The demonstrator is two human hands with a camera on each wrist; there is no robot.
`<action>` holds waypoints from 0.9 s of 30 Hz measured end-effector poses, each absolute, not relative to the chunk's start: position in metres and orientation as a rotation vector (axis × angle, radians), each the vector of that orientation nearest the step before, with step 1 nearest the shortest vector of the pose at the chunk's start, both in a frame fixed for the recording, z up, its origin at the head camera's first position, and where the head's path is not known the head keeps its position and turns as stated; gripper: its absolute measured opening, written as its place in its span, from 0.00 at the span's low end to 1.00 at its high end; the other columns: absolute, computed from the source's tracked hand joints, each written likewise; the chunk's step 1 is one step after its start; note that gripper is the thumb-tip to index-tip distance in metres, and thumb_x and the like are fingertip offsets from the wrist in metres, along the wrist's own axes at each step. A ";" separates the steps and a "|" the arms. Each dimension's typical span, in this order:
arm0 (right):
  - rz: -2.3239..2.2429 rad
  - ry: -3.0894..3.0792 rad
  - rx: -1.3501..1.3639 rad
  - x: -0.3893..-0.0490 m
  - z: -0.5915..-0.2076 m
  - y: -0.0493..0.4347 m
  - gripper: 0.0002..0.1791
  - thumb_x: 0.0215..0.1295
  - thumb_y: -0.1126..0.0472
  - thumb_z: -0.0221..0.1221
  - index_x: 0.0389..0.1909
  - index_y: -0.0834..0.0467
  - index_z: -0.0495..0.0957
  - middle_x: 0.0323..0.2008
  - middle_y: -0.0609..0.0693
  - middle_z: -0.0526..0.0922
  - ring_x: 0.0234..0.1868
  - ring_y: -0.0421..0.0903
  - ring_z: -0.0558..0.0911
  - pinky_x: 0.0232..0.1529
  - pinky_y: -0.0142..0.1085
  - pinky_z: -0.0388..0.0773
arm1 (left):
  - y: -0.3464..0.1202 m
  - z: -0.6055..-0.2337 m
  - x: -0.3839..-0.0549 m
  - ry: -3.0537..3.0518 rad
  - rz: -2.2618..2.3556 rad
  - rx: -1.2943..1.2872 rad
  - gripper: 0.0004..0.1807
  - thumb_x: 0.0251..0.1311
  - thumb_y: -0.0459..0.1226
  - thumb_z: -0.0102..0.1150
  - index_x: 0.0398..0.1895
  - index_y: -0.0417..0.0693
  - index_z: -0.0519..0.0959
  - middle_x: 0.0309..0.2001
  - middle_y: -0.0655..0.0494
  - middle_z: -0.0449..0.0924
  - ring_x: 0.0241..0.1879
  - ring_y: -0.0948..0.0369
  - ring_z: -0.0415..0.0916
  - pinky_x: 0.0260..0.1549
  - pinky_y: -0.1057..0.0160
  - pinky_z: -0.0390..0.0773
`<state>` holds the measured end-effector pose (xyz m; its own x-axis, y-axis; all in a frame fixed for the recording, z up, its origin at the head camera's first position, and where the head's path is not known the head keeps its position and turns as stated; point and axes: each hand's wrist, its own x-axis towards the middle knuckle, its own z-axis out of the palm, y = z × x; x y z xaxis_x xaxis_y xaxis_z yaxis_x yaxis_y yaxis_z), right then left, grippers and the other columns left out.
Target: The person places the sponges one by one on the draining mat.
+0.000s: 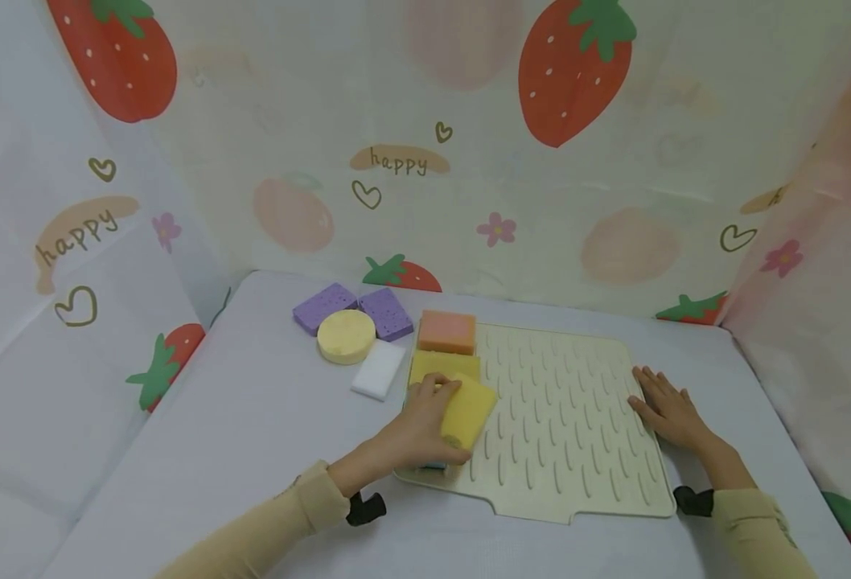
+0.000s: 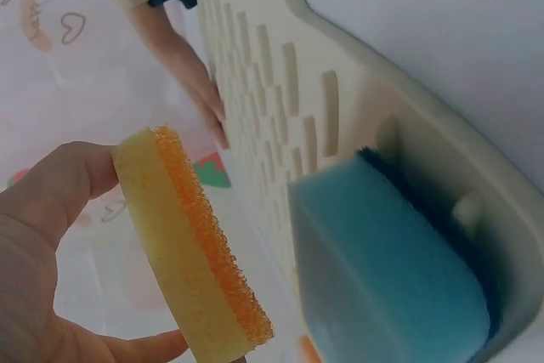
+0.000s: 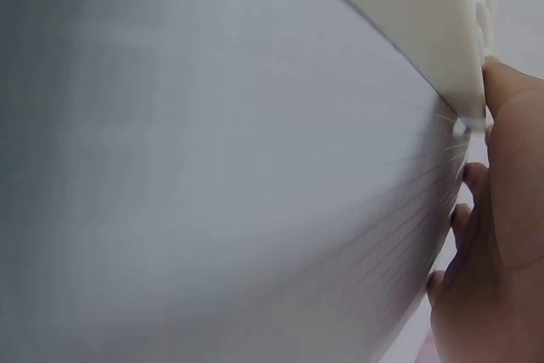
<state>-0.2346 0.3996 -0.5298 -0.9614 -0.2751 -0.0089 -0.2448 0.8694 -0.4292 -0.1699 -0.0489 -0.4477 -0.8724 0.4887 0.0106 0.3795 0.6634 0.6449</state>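
Note:
My left hand (image 1: 420,426) pinches a yellow sponge (image 1: 472,406) between thumb and fingers, tilted above the left side of a cream ridged drying mat (image 1: 563,402). In the left wrist view this sponge (image 2: 183,252) shows a coarse orange layer on one face. Below it, at the mat's near left corner, a blue sponge (image 2: 382,252) with a dark scrubbing side is mostly hidden by the hand in the head view. Farther back along that side lie another yellow sponge (image 1: 446,366) and a pink-and-orange sponge (image 1: 446,331). My right hand (image 1: 672,414) rests fingers extended at the mat's right edge.
Left of the mat, two purple sponges (image 1: 385,314), a round pale-yellow sponge (image 1: 346,336) and a white block (image 1: 378,370) lie grouped on the white table (image 1: 252,418). Strawberry-print curtains (image 1: 396,80) hang around the back and sides.

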 end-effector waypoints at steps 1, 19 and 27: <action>-0.667 2.969 -0.412 -0.235 -0.530 0.400 0.37 0.70 0.47 0.44 0.72 0.60 0.44 0.70 0.67 0.46 0.68 0.70 0.44 0.57 0.71 0.35 | -0.047 -0.448 -0.169 2.714 1.002 0.706 0.52 0.39 0.48 0.72 0.68 0.40 0.57 0.63 0.42 0.54 0.60 0.48 0.55 0.51 0.50 0.71; -0.671 2.960 -0.391 -0.235 -0.531 0.399 0.37 0.70 0.47 0.44 0.72 0.59 0.43 0.70 0.67 0.45 0.68 0.70 0.44 0.57 0.71 0.35 | -0.010 -0.466 -0.150 2.848 0.880 0.593 0.50 0.37 0.53 0.71 0.64 0.41 0.61 0.63 0.46 0.55 0.56 0.50 0.59 0.45 0.59 0.74; -0.666 2.968 -0.404 -0.235 -0.533 0.400 0.37 0.70 0.47 0.44 0.72 0.59 0.43 0.70 0.67 0.46 0.68 0.70 0.44 0.57 0.71 0.35 | 0.005 -0.474 -0.141 2.922 0.816 0.629 0.49 0.38 0.53 0.68 0.62 0.37 0.61 0.61 0.41 0.55 0.51 0.47 0.61 0.40 0.61 0.75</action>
<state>-0.2354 0.3996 -0.5326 -0.9628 -0.2700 -0.0136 -0.2382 0.8713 -0.4290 -0.1409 0.0054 -0.4745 -0.9167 0.3939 0.0662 0.3712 0.7790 0.5054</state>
